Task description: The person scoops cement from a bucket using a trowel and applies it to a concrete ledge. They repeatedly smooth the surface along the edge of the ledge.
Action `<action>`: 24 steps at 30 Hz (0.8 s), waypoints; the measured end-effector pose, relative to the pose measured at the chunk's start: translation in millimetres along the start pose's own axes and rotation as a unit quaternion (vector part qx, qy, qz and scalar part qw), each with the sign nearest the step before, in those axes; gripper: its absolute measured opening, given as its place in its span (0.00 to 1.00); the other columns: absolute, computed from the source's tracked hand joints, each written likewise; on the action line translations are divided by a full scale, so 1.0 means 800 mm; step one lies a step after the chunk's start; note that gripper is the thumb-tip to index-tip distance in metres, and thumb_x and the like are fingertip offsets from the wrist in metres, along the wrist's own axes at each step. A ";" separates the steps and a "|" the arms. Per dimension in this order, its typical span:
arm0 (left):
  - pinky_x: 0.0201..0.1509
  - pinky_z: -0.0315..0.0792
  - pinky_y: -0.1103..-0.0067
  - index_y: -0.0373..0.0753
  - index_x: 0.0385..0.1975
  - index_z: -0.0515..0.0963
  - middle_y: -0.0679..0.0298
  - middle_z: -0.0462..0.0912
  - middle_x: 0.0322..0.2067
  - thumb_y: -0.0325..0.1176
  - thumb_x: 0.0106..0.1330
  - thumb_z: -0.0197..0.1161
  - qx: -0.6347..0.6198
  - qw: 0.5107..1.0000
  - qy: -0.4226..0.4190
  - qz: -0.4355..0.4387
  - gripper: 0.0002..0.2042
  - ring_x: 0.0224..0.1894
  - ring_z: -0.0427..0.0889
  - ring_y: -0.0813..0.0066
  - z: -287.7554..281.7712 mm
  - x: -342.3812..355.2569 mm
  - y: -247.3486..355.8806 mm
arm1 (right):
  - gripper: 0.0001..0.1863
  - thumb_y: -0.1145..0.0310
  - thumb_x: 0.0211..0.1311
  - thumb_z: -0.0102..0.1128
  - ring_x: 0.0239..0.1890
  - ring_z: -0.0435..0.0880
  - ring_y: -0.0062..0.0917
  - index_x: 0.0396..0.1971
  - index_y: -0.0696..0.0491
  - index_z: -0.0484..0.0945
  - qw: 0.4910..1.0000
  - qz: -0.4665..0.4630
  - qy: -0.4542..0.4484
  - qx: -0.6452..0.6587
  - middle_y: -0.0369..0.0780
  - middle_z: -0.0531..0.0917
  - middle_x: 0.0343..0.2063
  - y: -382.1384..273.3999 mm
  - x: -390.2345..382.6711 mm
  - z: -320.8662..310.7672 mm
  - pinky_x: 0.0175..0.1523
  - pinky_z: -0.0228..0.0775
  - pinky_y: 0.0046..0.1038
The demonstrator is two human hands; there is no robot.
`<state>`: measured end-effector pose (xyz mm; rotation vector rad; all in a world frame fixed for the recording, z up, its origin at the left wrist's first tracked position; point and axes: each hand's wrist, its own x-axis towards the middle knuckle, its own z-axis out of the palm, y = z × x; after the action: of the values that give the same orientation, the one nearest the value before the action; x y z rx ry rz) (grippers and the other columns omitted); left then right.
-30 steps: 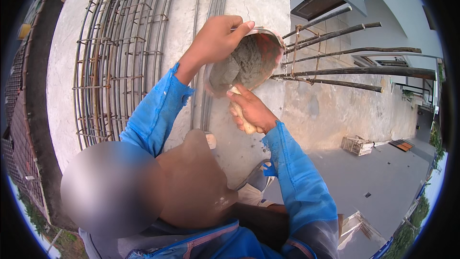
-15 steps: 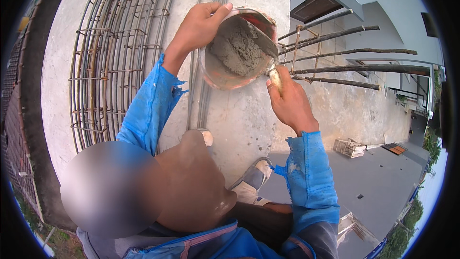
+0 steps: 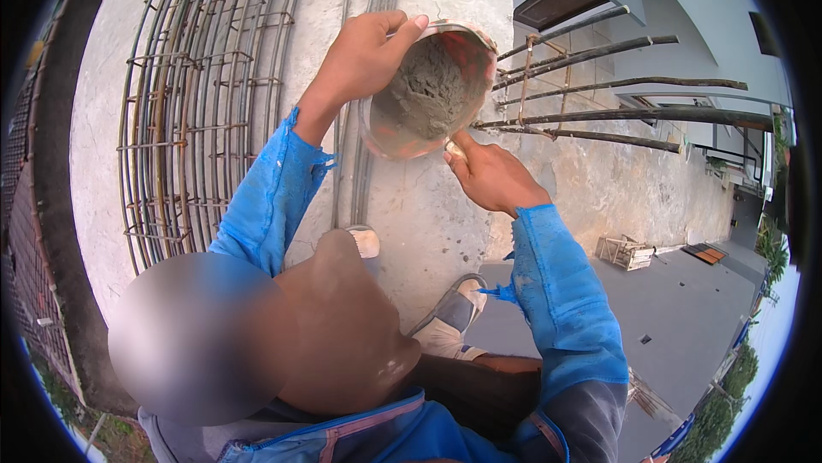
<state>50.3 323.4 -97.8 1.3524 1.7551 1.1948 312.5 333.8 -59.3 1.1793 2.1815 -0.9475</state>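
A round bucket (image 3: 390,144), smeared with cement and reddish on its inner wall, is tilted so that its mouth shows. Wet grey mortar (image 3: 431,82) fills much of it. My left hand (image 3: 366,52) grips the rim on the left side, thumb over the edge. Close to the bucket's lower right rim, my right hand (image 3: 498,176) is closed round the pale handle of a trowel (image 3: 456,151). The trowel's blade cannot be made out now.
Tied rebar cages (image 3: 205,103) lie on the concrete slab at left, with loose steel bars (image 3: 368,95) beside them. Several upright rebars (image 3: 616,120) stick out right of the bucket. My shoes (image 3: 458,313) are below it. A small whitish crate (image 3: 625,252) stands on the grey lower floor.
My right hand has moved left and slightly down with the trowel. The blade, seen before at the bucket's right side, no longer shows. My left hand still holds the rim.
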 end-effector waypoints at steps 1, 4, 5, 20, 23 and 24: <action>0.29 0.66 0.74 0.31 0.30 0.84 0.67 0.71 0.17 0.52 0.80 0.59 -0.006 1.000 0.001 -0.010 0.26 0.25 0.68 0.81 -0.005 0.000 0.000 | 0.26 0.53 0.84 0.42 0.51 0.85 0.61 0.70 0.53 0.65 1.000 -0.013 0.018 0.003 0.63 0.86 0.44 0.001 -0.007 -0.008 0.57 0.73 0.57; 0.30 0.66 0.77 0.32 0.31 0.85 0.70 0.74 0.19 0.50 0.81 0.58 -0.024 0.999 0.004 -0.027 0.25 0.26 0.68 0.84 -0.016 0.001 0.003 | 0.24 0.55 0.83 0.43 0.46 0.86 0.62 0.67 0.57 0.65 0.995 -0.031 0.096 0.015 0.61 0.87 0.38 0.016 -0.008 -0.006 0.54 0.74 0.58; 0.30 0.66 0.76 0.32 0.31 0.85 0.70 0.73 0.18 0.50 0.81 0.58 -0.030 0.999 0.005 -0.026 0.25 0.25 0.68 0.84 -0.015 0.000 0.005 | 0.24 0.55 0.84 0.43 0.45 0.85 0.62 0.67 0.58 0.65 0.994 -0.025 0.107 0.015 0.61 0.87 0.37 0.019 0.000 -0.004 0.53 0.74 0.58; 0.32 0.71 0.77 0.32 0.33 0.85 0.68 0.80 0.22 0.48 0.81 0.59 -0.037 0.998 0.045 -0.037 0.23 0.26 0.75 0.83 -0.002 0.020 -0.010 | 0.21 0.46 0.86 0.40 0.12 0.67 0.17 0.52 0.48 0.69 0.770 -0.019 -0.203 0.605 0.35 0.71 0.22 0.006 0.026 0.048 0.15 0.63 0.25; 0.33 0.74 0.76 0.32 0.34 0.86 0.65 0.84 0.24 0.46 0.81 0.58 -0.246 0.957 0.113 -0.103 0.22 0.26 0.79 0.80 -0.015 0.034 -0.046 | 0.20 0.47 0.86 0.39 0.11 0.68 0.17 0.53 0.48 0.70 0.749 -0.026 -0.205 0.630 0.36 0.74 0.22 0.024 -0.014 0.018 0.14 0.63 0.24; 0.33 0.74 0.76 0.31 0.34 0.86 0.64 0.85 0.24 0.45 0.81 0.58 -0.333 0.924 0.137 -0.130 0.21 0.26 0.79 0.78 -0.019 0.037 -0.065 | 0.20 0.47 0.86 0.39 0.11 0.68 0.17 0.54 0.48 0.70 0.759 -0.018 -0.210 0.616 0.37 0.74 0.22 0.031 -0.029 0.005 0.14 0.63 0.24</action>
<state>7.5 343.6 -137.2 0.5559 1.4290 1.6746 346.0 328.2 -54.3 1.1629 1.0462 -2.5417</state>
